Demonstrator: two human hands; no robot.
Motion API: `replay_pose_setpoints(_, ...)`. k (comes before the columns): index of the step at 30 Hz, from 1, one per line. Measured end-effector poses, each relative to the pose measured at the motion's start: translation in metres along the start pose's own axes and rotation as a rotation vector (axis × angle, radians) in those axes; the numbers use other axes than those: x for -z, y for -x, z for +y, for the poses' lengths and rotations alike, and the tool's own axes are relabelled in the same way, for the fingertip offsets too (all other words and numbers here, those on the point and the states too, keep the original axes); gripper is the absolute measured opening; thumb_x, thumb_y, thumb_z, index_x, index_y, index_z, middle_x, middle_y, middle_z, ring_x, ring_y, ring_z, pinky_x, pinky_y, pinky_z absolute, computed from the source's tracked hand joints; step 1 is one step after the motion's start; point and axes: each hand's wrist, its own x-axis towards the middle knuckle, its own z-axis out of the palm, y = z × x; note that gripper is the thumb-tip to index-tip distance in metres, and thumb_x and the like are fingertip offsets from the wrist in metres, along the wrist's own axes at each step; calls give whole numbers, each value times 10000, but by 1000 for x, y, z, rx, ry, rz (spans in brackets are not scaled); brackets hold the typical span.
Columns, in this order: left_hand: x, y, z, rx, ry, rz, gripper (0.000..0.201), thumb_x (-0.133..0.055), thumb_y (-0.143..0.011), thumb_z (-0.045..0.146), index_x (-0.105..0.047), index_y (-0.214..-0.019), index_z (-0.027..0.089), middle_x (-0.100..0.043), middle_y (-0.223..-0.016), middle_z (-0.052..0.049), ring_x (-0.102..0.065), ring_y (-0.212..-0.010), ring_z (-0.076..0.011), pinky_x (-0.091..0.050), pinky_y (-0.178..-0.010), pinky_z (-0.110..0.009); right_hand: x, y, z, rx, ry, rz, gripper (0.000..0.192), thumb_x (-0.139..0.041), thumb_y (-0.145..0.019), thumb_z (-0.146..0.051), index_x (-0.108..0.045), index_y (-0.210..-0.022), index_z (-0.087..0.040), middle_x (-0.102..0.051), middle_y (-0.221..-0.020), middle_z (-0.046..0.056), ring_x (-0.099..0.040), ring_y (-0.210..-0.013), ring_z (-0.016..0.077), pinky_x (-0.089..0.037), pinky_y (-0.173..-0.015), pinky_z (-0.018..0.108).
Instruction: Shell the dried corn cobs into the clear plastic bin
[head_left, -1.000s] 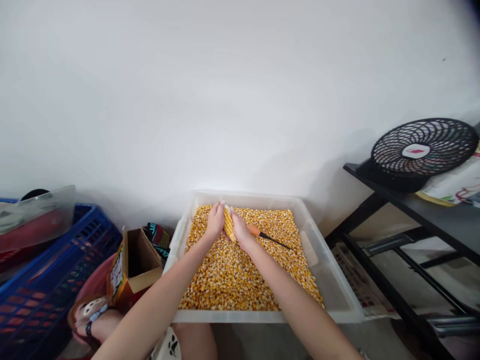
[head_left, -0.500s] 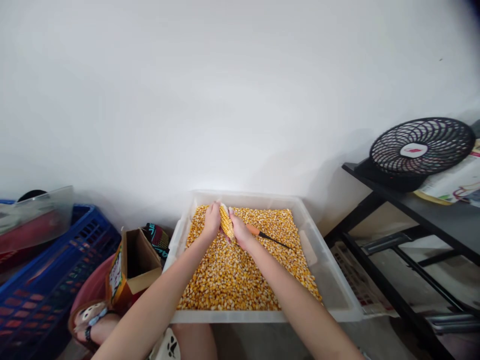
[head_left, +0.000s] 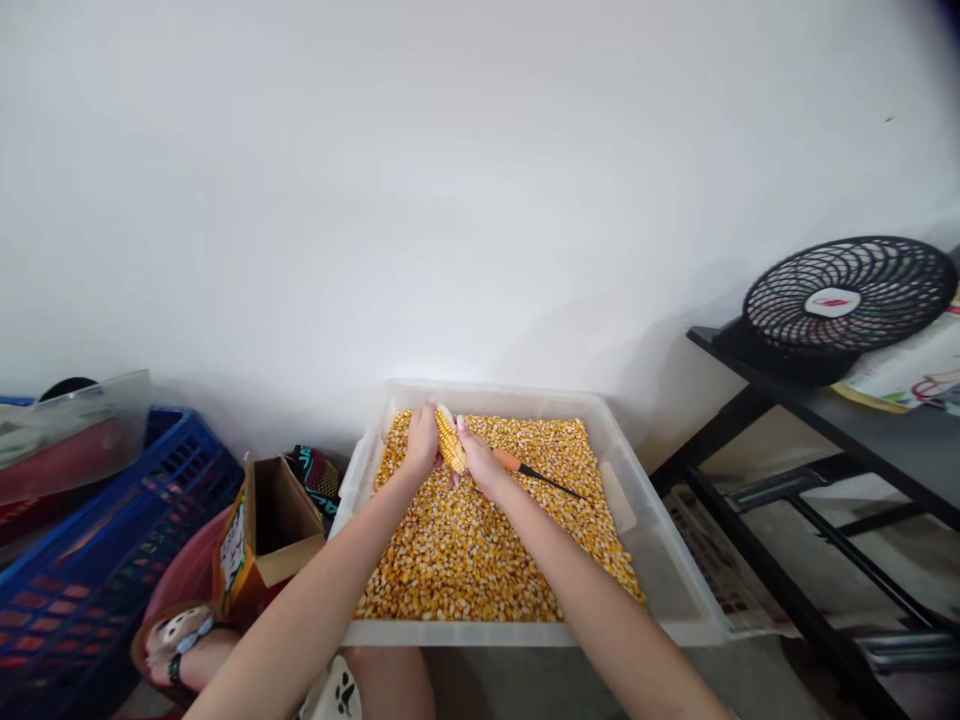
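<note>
Between my two hands is a yellow ear of corn (head_left: 450,441), tilted, with a pale bare patch near its far end. My left hand (head_left: 424,437) is closed around its left side. On the right side, my right hand (head_left: 478,455) grips the cob with the thumb up along it. Both hands are over a translucent plastic bin (head_left: 679,570) holding a thick layer of loose corn kernels (head_left: 465,560). A screwdriver-like tool with an orange handle (head_left: 506,459) and a dark shaft lies on the kernels, just right of my right hand.
At left stand a blue plastic crate (head_left: 172,470) and an open cardboard box (head_left: 281,510) beside a reddish tub (head_left: 176,570). On the right, a black fan (head_left: 847,295) rests on a black-framed table (head_left: 787,400). A white wall (head_left: 480,200) rises behind the bin.
The hands and the ear of corn have shifted very slightly left. My right thumb has moved a little on the cob. The orange-handled tool stays on the kernels.
</note>
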Motion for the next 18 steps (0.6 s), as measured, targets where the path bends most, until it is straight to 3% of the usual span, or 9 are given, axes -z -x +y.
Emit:
replay_pose_setpoints(6, 3, -1, -1, 47, -58, -78, 378, -366, -749, 463, -537, -638, 145, -540, -450, -29, -430, -303, -125, -265, -273, -216, -2, 3, -9, 2, 80, 41, 524, -485, -746, -555, -483, -1148, -219, -601, -830, 42, -542, -502, 121, -455, -368, 245)
replay_pose_setpoints(10, 3, -1, -4, 8, -91, -138, 375, -379, -748, 460, -546, -627, 147, -548, -468, -38, -467, -349, -138, -311, -307, -226, -1, 2, -6, 13, 18, 65, 480, -456, -770, -535, -500, -1113, -202, -585, -733, 31, -516, -473, 115, -430, -346, 231)
replay_pose_setpoints(16, 1, -2, -6, -133, -177, 28, 259, -420, -756, 375, -442, -581, 185, -461, -453, 26, -473, -433, -132, -386, -418, -236, 3, -5, 4, -5, 8, 138, 555, -327, -776, -636, -568, -1006, -192, -589, -624, 36, -540, -511, 145, -454, -421, 265)
replay_pose_setpoints(18, 1, -2, -8, -144, -198, 15, 245, -431, -752, 360, -455, -588, 179, -471, -481, 21, -486, -483, -136, -402, -458, -237, 3, -5, 3, 26, 11, 119, 542, -363, -760, -638, -570, -1012, -204, -600, -630, 33, -573, -578, 163, -468, -476, 273)
